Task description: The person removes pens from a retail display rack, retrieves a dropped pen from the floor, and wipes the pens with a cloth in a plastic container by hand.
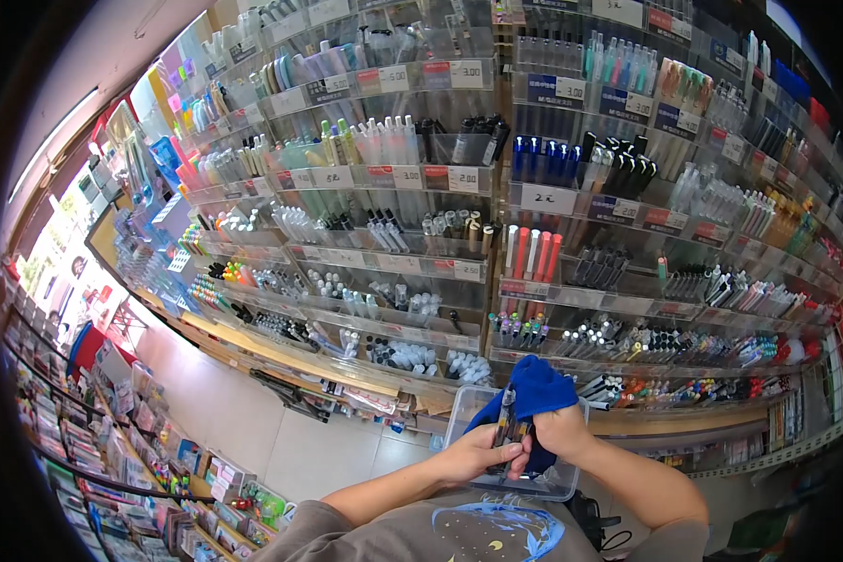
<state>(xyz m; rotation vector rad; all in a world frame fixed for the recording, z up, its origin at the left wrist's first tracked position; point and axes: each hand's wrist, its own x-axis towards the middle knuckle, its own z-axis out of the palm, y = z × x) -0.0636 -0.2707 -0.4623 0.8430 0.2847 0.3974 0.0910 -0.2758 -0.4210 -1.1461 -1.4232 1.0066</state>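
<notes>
Over the clear plastic box [461,409], holding a small bundle of dark pens [507,423] in the left hand [482,454], with fingers closed around the lower part. Gripping a blue cloth [541,386] in the right hand [562,433], also over the box, just beside the pens. Probably wiping the pens at this step; cannot tell the exact contact between cloth and pens. For the next move, needing a steady left grip and gentle pressure with the cloth. Beyond the box, facing the tall pen shelves [440,265].
</notes>
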